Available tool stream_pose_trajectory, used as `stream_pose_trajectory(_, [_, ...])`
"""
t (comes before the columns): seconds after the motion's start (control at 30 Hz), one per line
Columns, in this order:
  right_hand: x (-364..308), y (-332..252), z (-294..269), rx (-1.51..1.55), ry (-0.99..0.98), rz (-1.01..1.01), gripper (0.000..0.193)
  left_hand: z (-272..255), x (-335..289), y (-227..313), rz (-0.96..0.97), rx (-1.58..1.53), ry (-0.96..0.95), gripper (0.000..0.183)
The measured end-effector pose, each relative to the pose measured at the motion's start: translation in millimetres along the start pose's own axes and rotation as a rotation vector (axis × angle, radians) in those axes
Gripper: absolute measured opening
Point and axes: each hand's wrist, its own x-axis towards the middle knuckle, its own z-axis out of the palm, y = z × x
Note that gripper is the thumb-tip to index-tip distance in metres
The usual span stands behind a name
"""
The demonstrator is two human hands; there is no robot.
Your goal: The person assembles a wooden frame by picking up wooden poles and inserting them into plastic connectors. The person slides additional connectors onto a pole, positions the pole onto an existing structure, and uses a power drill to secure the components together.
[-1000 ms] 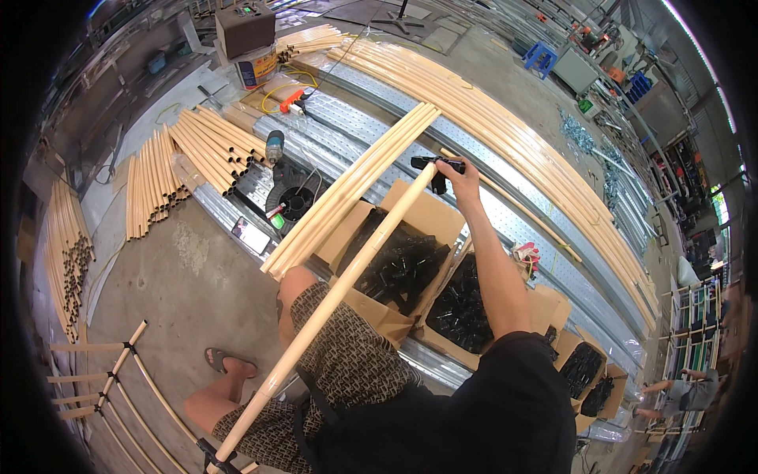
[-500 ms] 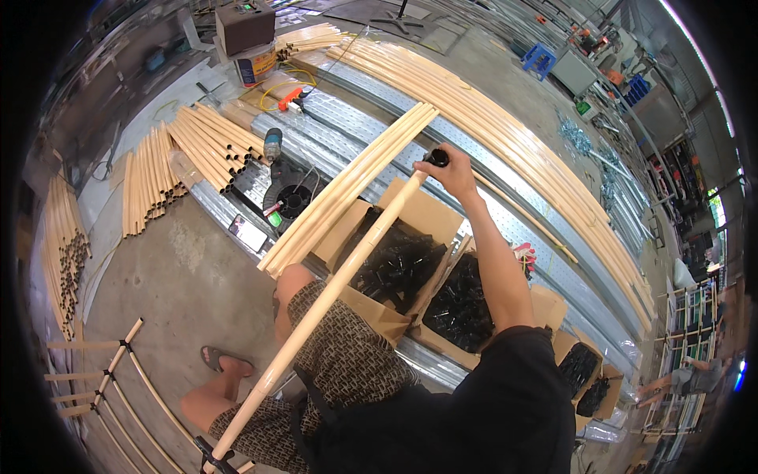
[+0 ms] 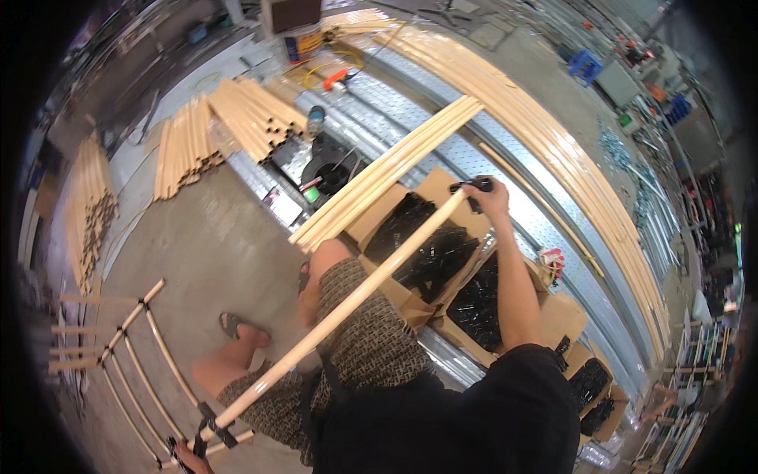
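Observation:
A long tan pipe slants across my lap, from the lower left up to the boxes. At its upper end my right hand is closed on a black pipe connector, which sits against the pipe's end. Another black joint is around the pipe's lower end. Close to that joint, at the bottom edge, my left hand is partly in view, its fingers curled by a dark piece. What it grips is not clear. A rack of tan pipes with black joints stands at the left.
Open cardboard boxes of black connectors stand before me. Several tan pipes lie across metal profiles, near a cordless drill and a phone. Cut pipe bundles lie at the left, long pipes at the back.
My left hand has come into view at the lower left, beside the joint. The connector in my right hand now sits turned sideways at the pipe's end. The whole view has shifted.

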Motion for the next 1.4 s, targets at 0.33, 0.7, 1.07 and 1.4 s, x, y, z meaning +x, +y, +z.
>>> stream_pose_trajectory(0.33, [-5, -34, -37, 0.24, -0.161, -0.129, 0.038, 33, -48, 55, 0.851, 0.916, -0.289, 0.039])
stream_pose_trajectory(0.7, [-32, -99, -8, 0.305, -0.408, -0.212, 0.042, 53, -68, 40, 0.799, 0.882, -0.283, 0.028])
stream_pose_trajectory(1.07, [-282, -226, 103, 0.137, -0.6, -0.492, 0.046, 68, -99, 33, 0.491, 0.784, -0.318, 0.024])
stream_pose_trajectory(1.4, [-311, -221, 125, 0.086, -0.655, -0.461, 0.055, 57, -102, 52, 0.6, 0.831, -0.182, 0.014])
